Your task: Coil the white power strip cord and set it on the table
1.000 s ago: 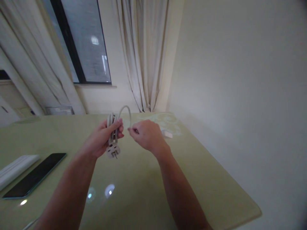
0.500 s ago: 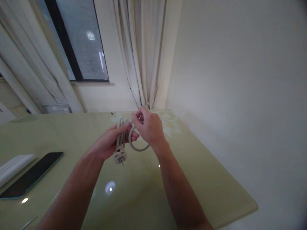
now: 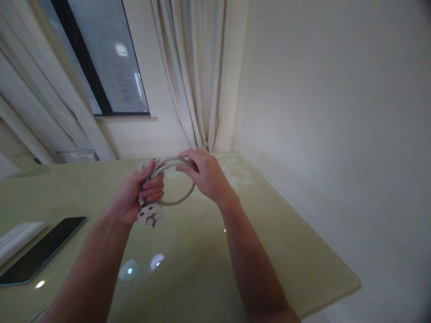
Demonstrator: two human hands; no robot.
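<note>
A pale grey power cord [image 3: 178, 202] is held in both hands above the table. My left hand [image 3: 148, 186] is closed round several gathered strands of it. Just below those fingers hangs the cord's white plug [image 3: 150, 215], its metal pins pointing down toward me. My right hand [image 3: 204, 172] pinches the right side of a wide loop between thumb and fingers. The loop spans the gap between the two hands and droops in a curve beneath them. Part of the bundle is hidden inside my left palm.
The glossy green table [image 3: 296, 264] ends at the right beside a plain wall [image 3: 319, 112]. At the left lie a black flat slab [image 3: 43, 249] and a long white object [image 3: 20, 240]. Curtains [image 3: 191, 72] and a window [image 3: 107, 54] stand behind.
My left hand has moved left and its fingers have closed round the cord bundle. The loop between the hands has grown wider, and the plug has shifted left with the left hand.
</note>
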